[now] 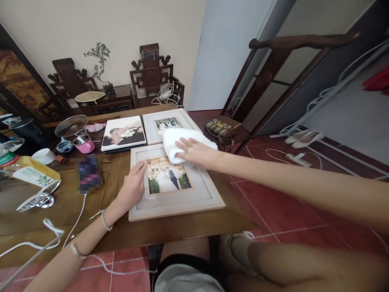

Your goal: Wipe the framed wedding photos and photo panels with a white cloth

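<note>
A pale wooden picture frame [194,200] lies flat on the brown wooden table [73,207] in front of me. My left hand [132,187] rests flat on the frame's left border, fingers stretched out. My right hand [196,151] presses a folded white cloth [179,142] onto the upper right part of the frame's glass, fingers spread on top of the cloth. A second, similar framed photo [153,129] lies just behind, partly under the cloth. A frameless photo print [123,133] lies to its left.
On the left of the table are a pink pot [84,144], a glass lid [71,125], a white bowl [44,155], a yellow packet [30,172], a phone [88,173] with a white cable, and a metal clip [39,198]. Carved chairs stand at the back wall. A handbag [220,126] sits right of the table.
</note>
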A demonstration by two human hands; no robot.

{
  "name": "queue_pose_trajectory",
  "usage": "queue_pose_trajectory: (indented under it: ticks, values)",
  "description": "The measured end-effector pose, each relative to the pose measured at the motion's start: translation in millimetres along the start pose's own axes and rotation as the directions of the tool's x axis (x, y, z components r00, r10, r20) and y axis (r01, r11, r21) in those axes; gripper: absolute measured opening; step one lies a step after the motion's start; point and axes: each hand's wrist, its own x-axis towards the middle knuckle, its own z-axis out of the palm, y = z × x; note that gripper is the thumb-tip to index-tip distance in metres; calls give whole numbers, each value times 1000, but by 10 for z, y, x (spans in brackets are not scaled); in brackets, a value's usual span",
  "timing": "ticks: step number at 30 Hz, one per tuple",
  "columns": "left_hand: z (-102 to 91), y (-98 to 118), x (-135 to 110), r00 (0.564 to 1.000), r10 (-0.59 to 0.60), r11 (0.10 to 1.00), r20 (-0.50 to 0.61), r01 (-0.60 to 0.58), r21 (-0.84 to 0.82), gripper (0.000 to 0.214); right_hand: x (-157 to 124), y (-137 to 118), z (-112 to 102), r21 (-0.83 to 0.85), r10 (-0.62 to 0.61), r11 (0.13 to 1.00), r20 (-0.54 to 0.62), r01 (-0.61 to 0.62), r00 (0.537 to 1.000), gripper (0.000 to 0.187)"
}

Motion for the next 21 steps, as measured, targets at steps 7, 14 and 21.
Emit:
queue_pose_trajectory:
  ticks: [7, 14, 21]
  values:
    - [-14, 26, 12, 1000, -14, 1000, 22, 14, 6, 47, -391, -730, -550, 291, -105, 956, 209, 41, 972, 41]
    - [-31, 37, 12, 1000, -3, 1000, 26, 3, 1, 46, -725, -953, -1095, 728, -343, 677, 183, 108, 921, 31]
    - [-14, 10, 3, 1000, 8, 1000, 11, -8, -16, 45, -359, -219, -772, 349, 135, 916, 198, -198, 971, 51]
